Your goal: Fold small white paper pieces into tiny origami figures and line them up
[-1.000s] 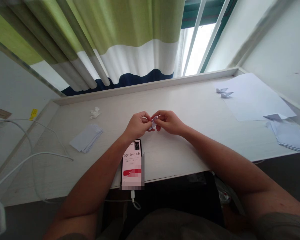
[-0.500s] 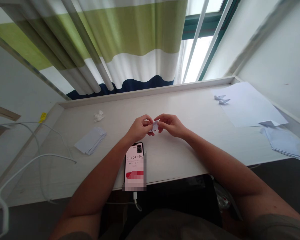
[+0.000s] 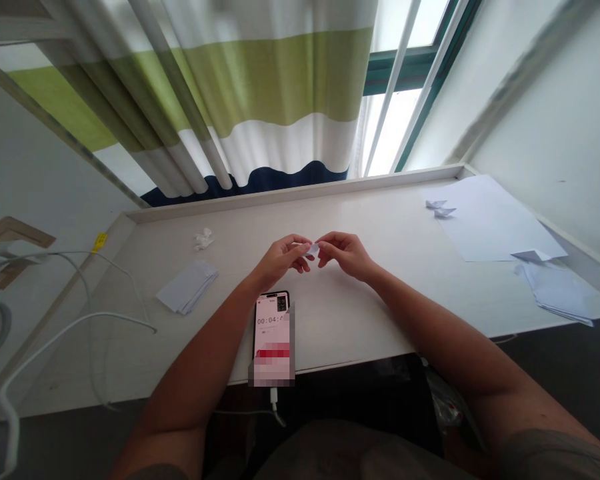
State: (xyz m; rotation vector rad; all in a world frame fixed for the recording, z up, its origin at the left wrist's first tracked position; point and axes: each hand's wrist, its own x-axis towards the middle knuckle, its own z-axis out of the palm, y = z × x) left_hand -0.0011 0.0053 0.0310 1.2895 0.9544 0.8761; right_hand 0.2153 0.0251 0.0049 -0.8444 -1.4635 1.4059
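Note:
A small folded piece of white paper (image 3: 311, 249) is held just above the white table (image 3: 390, 293) near its middle. My left hand (image 3: 280, 259) pinches its left side and my right hand (image 3: 344, 253) pinches its right side, fingertips almost meeting. A phone (image 3: 273, 328) with a running timer lies flat on the table just below my left wrist, with a cable (image 3: 276, 405) plugged into its near end.
A stack of small paper slips (image 3: 187, 287) lies to the left, a crumpled scrap (image 3: 203, 238) behind it. Large white sheets (image 3: 490, 220), two small folded paper figures (image 3: 440, 209) and a paper pile (image 3: 557, 293) sit at the right. White cables (image 3: 80, 313) trail over the left edge. Striped curtain behind.
The view has tilted upward, so hands and table sit lower in frame. My hands kept pinching the folded paper, fingertips shifting slightly closer together on it.

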